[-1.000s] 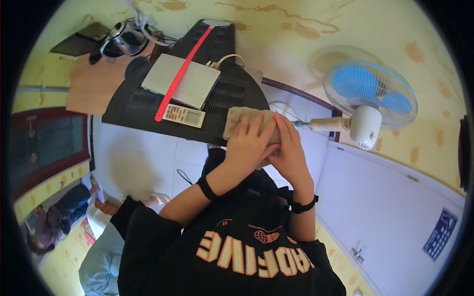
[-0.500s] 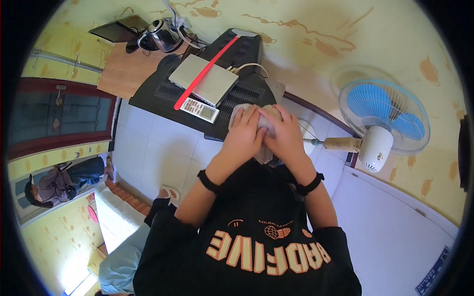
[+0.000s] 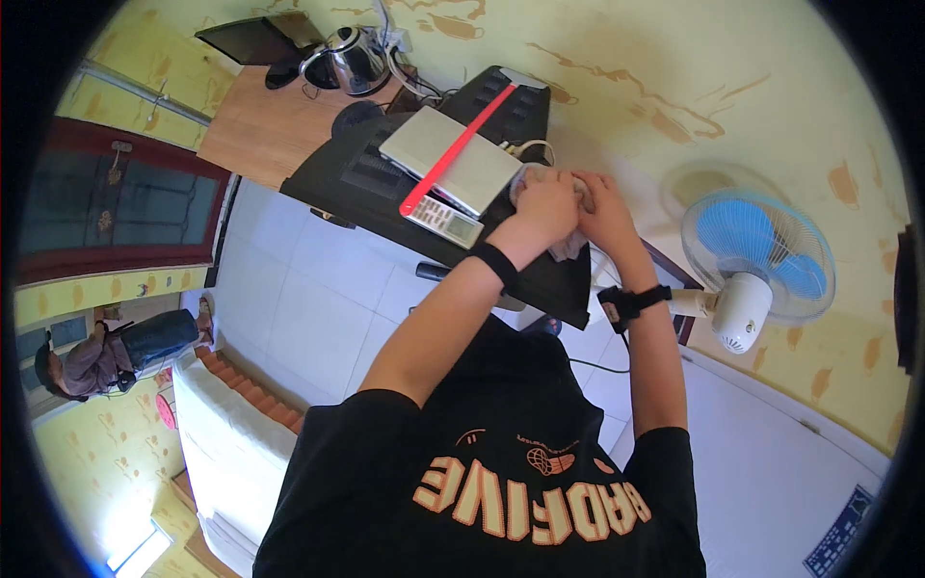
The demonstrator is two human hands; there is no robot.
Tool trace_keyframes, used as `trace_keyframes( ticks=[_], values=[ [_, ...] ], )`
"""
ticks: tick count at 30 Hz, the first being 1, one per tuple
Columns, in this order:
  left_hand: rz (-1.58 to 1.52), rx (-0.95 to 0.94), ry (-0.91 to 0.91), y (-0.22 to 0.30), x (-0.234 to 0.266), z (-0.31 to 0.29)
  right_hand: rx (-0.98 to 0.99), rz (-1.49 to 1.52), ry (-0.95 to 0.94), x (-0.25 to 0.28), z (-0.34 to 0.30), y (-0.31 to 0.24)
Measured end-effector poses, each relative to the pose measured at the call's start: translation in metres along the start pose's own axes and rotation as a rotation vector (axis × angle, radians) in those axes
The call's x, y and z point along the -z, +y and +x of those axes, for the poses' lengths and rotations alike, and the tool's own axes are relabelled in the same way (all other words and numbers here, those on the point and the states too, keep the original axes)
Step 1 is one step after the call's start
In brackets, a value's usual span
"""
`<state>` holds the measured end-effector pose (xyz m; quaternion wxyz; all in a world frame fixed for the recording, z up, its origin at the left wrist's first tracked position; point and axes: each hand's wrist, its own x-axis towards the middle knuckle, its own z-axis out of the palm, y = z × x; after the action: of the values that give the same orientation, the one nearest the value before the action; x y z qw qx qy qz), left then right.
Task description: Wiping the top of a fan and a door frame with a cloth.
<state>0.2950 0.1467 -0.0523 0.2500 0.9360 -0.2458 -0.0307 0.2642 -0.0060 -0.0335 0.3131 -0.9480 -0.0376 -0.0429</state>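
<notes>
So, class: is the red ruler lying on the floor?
No: the red ruler lies across the grey flat box on the black table, above the white floor.

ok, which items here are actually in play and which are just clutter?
In play: left hand and right hand, both pressed on a pale cloth on the black table.

Lying about: remote, silver laptop, red strip, kettle, fan.

I see a soft, crumpled pale cloth (image 3: 568, 241) on a matt black table (image 3: 540, 279), a shiny metal kettle (image 3: 352, 63) far left, glossy white floor tiles (image 3: 308, 299).
</notes>
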Motion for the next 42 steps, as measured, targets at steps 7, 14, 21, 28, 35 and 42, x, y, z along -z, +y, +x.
trace_keyframes(
  ticks=[7, 14, 21, 28, 35, 42],
  values=[
    [-0.103, -0.079, -0.078, 0.019, 0.027, -0.081, -0.146, 0.003, -0.074, 0.027, -0.078, -0.073],
    [-0.311, -0.270, -0.084, 0.010, 0.063, -0.149, -0.442, -0.194, 0.080, 0.016, -0.140, -0.164],
    [-0.435, -0.311, -0.104, -0.025, 0.097, -0.179, -0.414, -0.211, 0.111, -0.010, -0.156, -0.204],
    [-0.389, -0.246, -0.103, -0.036, 0.136, -0.218, -0.385, -0.123, 0.108, -0.020, -0.171, -0.238],
    [-0.295, -0.186, 0.068, -0.080, 0.184, -0.233, -0.290, 0.084, 0.207, -0.068, -0.146, -0.275],
    [-0.331, -0.210, 0.033, -0.181, 0.194, -0.217, -0.273, -0.041, 0.202, -0.133, -0.090, -0.312]
  ],
)
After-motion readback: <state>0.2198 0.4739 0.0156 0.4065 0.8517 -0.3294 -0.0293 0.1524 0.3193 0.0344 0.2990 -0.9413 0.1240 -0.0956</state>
